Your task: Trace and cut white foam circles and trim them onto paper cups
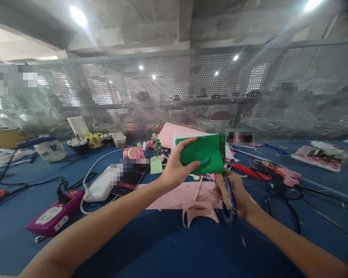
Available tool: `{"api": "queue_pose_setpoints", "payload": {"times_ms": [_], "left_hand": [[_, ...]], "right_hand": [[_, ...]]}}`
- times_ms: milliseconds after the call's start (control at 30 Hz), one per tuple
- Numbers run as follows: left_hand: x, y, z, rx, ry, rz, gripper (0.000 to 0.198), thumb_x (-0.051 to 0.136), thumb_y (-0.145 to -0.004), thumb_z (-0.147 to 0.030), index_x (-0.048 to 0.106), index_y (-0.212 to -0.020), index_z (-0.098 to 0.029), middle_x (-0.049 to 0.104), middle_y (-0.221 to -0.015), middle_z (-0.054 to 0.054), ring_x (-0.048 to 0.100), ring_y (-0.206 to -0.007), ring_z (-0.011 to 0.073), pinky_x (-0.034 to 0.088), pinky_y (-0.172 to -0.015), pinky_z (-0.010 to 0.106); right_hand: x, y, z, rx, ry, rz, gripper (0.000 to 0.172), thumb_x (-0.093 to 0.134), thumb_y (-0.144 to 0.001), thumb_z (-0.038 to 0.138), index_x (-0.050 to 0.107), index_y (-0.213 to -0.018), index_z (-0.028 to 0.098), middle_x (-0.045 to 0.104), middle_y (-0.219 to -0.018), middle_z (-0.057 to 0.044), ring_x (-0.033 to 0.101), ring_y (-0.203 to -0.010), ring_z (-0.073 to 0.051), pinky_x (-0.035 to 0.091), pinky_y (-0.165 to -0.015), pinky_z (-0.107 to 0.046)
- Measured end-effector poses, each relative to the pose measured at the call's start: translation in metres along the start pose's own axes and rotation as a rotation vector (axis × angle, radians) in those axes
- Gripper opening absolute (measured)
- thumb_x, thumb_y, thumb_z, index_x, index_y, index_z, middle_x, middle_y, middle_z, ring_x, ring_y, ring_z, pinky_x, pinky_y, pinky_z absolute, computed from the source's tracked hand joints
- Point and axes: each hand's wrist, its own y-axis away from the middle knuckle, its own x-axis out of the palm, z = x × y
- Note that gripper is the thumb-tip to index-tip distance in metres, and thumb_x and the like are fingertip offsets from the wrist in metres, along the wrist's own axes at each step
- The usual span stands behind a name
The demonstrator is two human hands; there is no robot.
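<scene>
1. Green sheet (203, 148): one, seemingly doubled over; held up above the bench (162, 251), between the two hands, its right end slightly curled.
2. Left hand (174, 172): grip clamped on the green sheet; thumb laid across the near face, the other fingers set over the top edge and behind.
3. Right hand (241, 193): grip clamped on the scissors, just below the right end of the sheet; handles looped by the fingers.
4. Scissors (231, 197): one pair, blue-handled. A dark strip along the sheet's right end is taken to be a blade; whether the blades are apart or together cannot be told.
5. Step in hand: judged to be a cut up the right end of the sheet, with the margin being trimmed.
6. Next move: judged to call for the sheet to be held taut by the left grip, the blades to be aligned with the edge, and the left thumb to be kept clear of them.
7. Pink strip (168, 196): one; laid flat on the bench, below the sheet.
8. Offcut (202, 210): pink, curved along its near side; set at the near edge of the strip.
9. Cutter (251, 172): red; placed on the bench, right of the right hand.
10. Phone (130, 180): one; laid left of the left hand, beside a white charger (100, 187).
11. Note (156, 165): pale green; placed near the phone.
</scene>
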Motion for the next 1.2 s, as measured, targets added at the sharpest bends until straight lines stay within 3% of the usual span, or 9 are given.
{"api": "queue_pose_setpoints", "payload": {"times_ms": [333, 700, 1200], "left_hand": [[0.0026, -0.0017, 0.0041, -0.17, 0.118, -0.101, 0.04, 0.07, -0.077, -0.03, 0.061, -0.114, -0.022, 0.065, -0.116, 0.006, 0.062, -0.103, 0.0214, 0.056, -0.081, 0.032], [-0.0015, -0.0031, 0.0018, -0.083, 0.028, -0.065, 0.039, 0.068, -0.078, -0.022, 0.06, -0.116, -0.022, 0.065, -0.116, 0.006, 0.061, -0.103, 0.02, 0.053, -0.084, 0.031], [0.0007, -0.0015, -0.0018, -0.054, 0.0, -0.077, 0.038, 0.067, -0.079, -0.02, 0.06, -0.116, -0.022, 0.065, -0.116, 0.006, 0.061, -0.103, 0.0204, 0.053, -0.083, 0.032]], "right_hand": [[-0.0014, -0.0025, 0.0021, 0.087, -0.024, 0.057, 0.042, 0.051, -0.083, 0.057, 0.059, -0.071, 0.017, 0.053, -0.041, -0.001, 0.052, -0.035, -0.017, 0.038, -0.034, -0.026], [0.0034, 0.0019, 0.0059, 0.146, -0.124, 0.024, 0.044, 0.047, -0.085, 0.06, 0.048, -0.068, 0.02, 0.044, -0.04, 0.005, 0.044, -0.032, -0.011, 0.033, -0.032, -0.023], [0.0062, 0.0038, 0.0025, 0.185, -0.235, 0.027, 0.037, 0.058, -0.08, 0.056, 0.049, -0.073, 0.021, 0.045, -0.043, 0.007, 0.045, -0.032, -0.011, 0.035, -0.031, -0.021]]}}
